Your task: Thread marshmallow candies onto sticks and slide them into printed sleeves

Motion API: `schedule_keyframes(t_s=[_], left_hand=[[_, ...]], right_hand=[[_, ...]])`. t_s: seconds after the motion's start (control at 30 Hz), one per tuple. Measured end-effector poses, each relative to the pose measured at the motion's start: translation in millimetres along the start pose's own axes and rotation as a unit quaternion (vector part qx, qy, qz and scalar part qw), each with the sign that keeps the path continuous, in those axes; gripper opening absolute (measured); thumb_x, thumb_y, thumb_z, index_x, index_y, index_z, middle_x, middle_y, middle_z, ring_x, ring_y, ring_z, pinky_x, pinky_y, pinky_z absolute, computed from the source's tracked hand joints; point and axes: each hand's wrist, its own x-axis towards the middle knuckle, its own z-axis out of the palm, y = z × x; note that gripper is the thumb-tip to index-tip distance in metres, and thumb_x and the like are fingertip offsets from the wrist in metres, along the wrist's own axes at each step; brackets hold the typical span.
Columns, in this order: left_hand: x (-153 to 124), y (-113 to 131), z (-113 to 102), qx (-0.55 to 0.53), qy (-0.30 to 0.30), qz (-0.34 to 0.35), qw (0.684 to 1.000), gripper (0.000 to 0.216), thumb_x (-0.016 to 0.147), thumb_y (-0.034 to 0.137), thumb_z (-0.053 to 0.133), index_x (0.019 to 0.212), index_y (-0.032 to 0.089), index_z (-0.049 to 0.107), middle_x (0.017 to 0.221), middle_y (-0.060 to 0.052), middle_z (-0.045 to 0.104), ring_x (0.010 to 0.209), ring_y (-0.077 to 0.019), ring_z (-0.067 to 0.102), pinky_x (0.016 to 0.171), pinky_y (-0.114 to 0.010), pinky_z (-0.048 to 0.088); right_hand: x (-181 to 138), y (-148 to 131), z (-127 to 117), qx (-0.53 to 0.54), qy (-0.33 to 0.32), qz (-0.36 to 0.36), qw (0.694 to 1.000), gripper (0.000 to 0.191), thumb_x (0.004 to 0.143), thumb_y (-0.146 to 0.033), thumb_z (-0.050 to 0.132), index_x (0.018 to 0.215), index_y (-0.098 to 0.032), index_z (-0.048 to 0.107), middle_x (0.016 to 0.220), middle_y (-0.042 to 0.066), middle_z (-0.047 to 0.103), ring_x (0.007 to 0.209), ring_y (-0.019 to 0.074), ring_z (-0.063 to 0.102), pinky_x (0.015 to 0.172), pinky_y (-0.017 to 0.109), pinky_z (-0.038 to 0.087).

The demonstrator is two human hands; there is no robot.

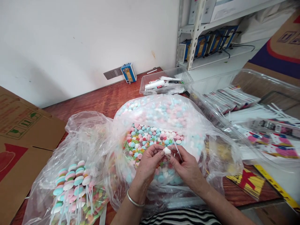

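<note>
A white round candy is pinched between the fingertips of both hands, above a large open plastic bag of pastel candies. My left hand grips the candy from the left, its fingers closed. My right hand is closed too, touching the candy with its thumb and fingers, while a thin white stick rises from between its fingers. Below the hands lie loose pink, blue and white candies with small colourful gummy rings among them.
At left, candies threaded on sticks lie on clear plastic by a cardboard box. Clear bins at right hold sticks and printed packets. A smaller plastic tray stands behind the bag, near a blue box against the wall.
</note>
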Motion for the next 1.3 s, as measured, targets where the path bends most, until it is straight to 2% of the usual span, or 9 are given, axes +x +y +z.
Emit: schedule_keyframes(t_s=[0.13, 0.23, 0.33, 0.47, 0.53, 0.6, 0.67, 0.8, 1.3], left_hand=[[-2, 0, 6, 0.026, 0.023, 0.014, 0.999, 0.032, 0.070, 0.037, 0.080, 0.090, 0.014, 0.070, 0.084, -0.005, 0.071, 0.075, -0.0137, 0.065, 0.072, -0.025, 0.050], [-2, -1, 8, 0.055, 0.028, 0.030, 0.998, 0.032, 0.067, 0.033, 0.082, 0.090, 0.015, 0.070, 0.086, -0.006, 0.072, 0.079, -0.0162, 0.066, 0.074, -0.025, 0.050], [0, -2, 4, 0.036, 0.032, 0.029, 0.998, 0.034, 0.068, 0.034, 0.082, 0.093, 0.015, 0.069, 0.082, -0.005, 0.071, 0.078, -0.0163, 0.066, 0.070, -0.025, 0.050], [6, -4, -7, 0.006, 0.099, 0.047, 0.994, 0.036, 0.064, 0.035, 0.084, 0.092, 0.016, 0.069, 0.085, -0.003, 0.069, 0.077, -0.0135, 0.065, 0.069, -0.024, 0.052], [7, -5, -11, 0.005, 0.118, 0.071, 0.991, 0.035, 0.064, 0.035, 0.084, 0.091, 0.017, 0.069, 0.085, -0.003, 0.069, 0.077, -0.0124, 0.065, 0.071, -0.024, 0.053], [7, -5, -13, 0.013, 0.124, 0.089, 0.988, 0.034, 0.065, 0.033, 0.083, 0.092, 0.018, 0.068, 0.084, -0.002, 0.068, 0.076, -0.0114, 0.064, 0.071, -0.024, 0.053], [6, -5, -13, 0.026, 0.131, 0.101, 0.986, 0.033, 0.066, 0.032, 0.083, 0.093, 0.018, 0.068, 0.083, -0.001, 0.067, 0.075, -0.0107, 0.063, 0.071, -0.023, 0.053], [4, -5, -10, 0.055, 0.141, 0.128, 0.980, 0.031, 0.067, 0.027, 0.082, 0.093, 0.018, 0.068, 0.084, -0.001, 0.068, 0.079, -0.0112, 0.062, 0.074, -0.023, 0.052], [0, -5, -8, 0.152, 0.112, 0.160, 0.969, 0.020, 0.072, 0.023, 0.077, 0.091, 0.019, 0.069, 0.088, -0.003, 0.070, 0.083, -0.0154, 0.065, 0.075, -0.026, 0.052]], right_hand=[[1, 4, 3, -0.076, 0.011, -0.068, 0.995, 0.021, 0.093, -0.027, 0.053, 0.112, -0.024, 0.061, 0.088, 0.002, 0.063, 0.065, 0.0132, 0.057, 0.058, 0.023, 0.050], [2, 4, 4, -0.114, 0.004, -0.085, 0.990, 0.023, 0.093, -0.024, 0.051, 0.113, -0.024, 0.061, 0.088, 0.002, 0.063, 0.064, 0.0135, 0.057, 0.058, 0.024, 0.050], [1, -4, -2, -0.135, -0.013, -0.070, 0.988, 0.030, 0.093, -0.027, 0.051, 0.123, -0.021, 0.056, 0.094, 0.004, 0.065, 0.061, 0.0133, 0.059, 0.059, 0.026, 0.051], [-7, -16, -15, -0.195, -0.049, -0.049, 0.978, 0.037, 0.098, -0.027, 0.035, 0.128, -0.019, 0.055, 0.112, 0.010, 0.068, 0.094, 0.0216, 0.068, 0.082, 0.034, 0.054], [-13, -20, -19, -0.232, -0.091, -0.024, 0.968, 0.042, 0.098, -0.027, 0.030, 0.130, -0.018, 0.055, 0.112, 0.012, 0.071, 0.101, 0.0263, 0.068, 0.082, 0.038, 0.054], [-18, -24, -19, -0.254, -0.132, 0.007, 0.958, 0.047, 0.098, -0.029, 0.028, 0.137, -0.016, 0.050, 0.109, 0.013, 0.073, 0.096, 0.0290, 0.071, 0.076, 0.039, 0.055], [-22, -26, -18, -0.251, -0.154, 0.018, 0.956, 0.048, 0.098, -0.030, 0.029, 0.140, -0.018, 0.048, 0.103, 0.012, 0.075, 0.092, 0.0288, 0.072, 0.074, 0.038, 0.055], [-22, -31, -16, -0.195, -0.157, 0.009, 0.968, 0.040, 0.097, -0.027, 0.036, 0.129, -0.024, 0.060, 0.093, 0.007, 0.076, 0.087, 0.0249, 0.071, 0.075, 0.032, 0.053], [-17, -33, -18, -0.089, -0.164, 0.035, 0.982, 0.032, 0.095, -0.025, 0.040, 0.110, -0.025, 0.068, 0.085, 0.002, 0.072, 0.079, 0.0216, 0.066, 0.077, 0.032, 0.050]])
